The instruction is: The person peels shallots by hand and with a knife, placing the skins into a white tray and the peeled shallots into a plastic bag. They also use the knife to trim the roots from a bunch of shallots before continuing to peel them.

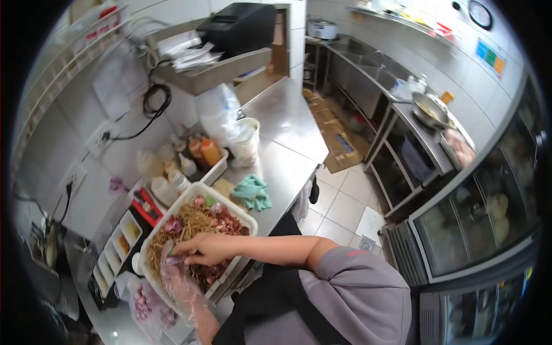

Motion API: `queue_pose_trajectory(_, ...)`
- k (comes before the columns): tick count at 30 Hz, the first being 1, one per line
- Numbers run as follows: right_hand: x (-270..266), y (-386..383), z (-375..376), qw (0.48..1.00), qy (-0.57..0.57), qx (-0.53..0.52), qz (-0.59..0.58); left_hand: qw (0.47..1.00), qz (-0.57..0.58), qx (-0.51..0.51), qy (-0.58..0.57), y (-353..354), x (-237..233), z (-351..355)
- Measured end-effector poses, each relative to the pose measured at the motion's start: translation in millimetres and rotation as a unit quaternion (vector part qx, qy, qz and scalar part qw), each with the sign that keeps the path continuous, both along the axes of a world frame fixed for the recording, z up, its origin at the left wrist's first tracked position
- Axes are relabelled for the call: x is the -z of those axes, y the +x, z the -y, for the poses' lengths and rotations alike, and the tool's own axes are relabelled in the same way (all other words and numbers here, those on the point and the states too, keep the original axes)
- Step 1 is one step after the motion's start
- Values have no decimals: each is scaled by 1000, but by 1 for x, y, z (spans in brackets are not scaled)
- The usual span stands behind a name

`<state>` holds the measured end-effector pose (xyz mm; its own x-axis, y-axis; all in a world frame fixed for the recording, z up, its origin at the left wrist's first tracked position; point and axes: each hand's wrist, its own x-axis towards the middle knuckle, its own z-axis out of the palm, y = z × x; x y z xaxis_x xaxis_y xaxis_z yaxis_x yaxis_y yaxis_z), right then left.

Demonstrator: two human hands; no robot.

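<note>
My left hand (179, 279), in a loose clear plastic glove, is over the near side of a white tub (246, 217). My bare right hand (208, 248) reaches across, its fingers closed on the glove at the left fingertips. The left fingers are partly hidden behind the right hand and blurred by the plastic. Below both hands the tub holds thin brown strips (192, 221), dark red meat-like pieces (229, 222) and some purple onion-like pieces (172, 225).
A green cloth (252, 192) lies beside the tub. Behind it stand squeeze bottles (210, 152) and a white bucket (247, 141). Small ingredient trays (122, 244) and a bag of shallots or garlic (144, 302) are at the left. Glass-door fridges (489, 201) stand on the right.
</note>
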<state>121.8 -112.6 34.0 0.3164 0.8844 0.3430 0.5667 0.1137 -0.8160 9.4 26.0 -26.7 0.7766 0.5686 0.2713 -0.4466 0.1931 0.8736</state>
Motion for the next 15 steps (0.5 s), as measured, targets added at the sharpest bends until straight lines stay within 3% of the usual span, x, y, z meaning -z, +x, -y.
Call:
queue_pose_trajectory(4, 7, -11, 1, 996, 5, 68, 62, 1000, -3, -9, -6, 0, -26, 20)
queue_pose_trajectory(8, 14, -8, -4, 996, 27, 66, 50, 998, -41, -21, 52, -3, -22, 20)
queue_pose_trajectory(11, 18, 0, -8, 994, 61, 5, -88, 990, -94, -61, 81, -8, -17, 15)
queue_pose_trajectory(13, 25, 4, -10, 990, 64, 0, -125, 959, -144, -95, 225, -12, -34, 22)
queue_pose_trajectory(14, 25, 3, -10, 990, 63, 10, -125, 978, -145, -78, 126, -9, -45, 31)
queue_pose_trajectory(15, 25, 3, -10, 990, 60, 12, -128, 984, -121, -62, 115, -8, -48, 34)
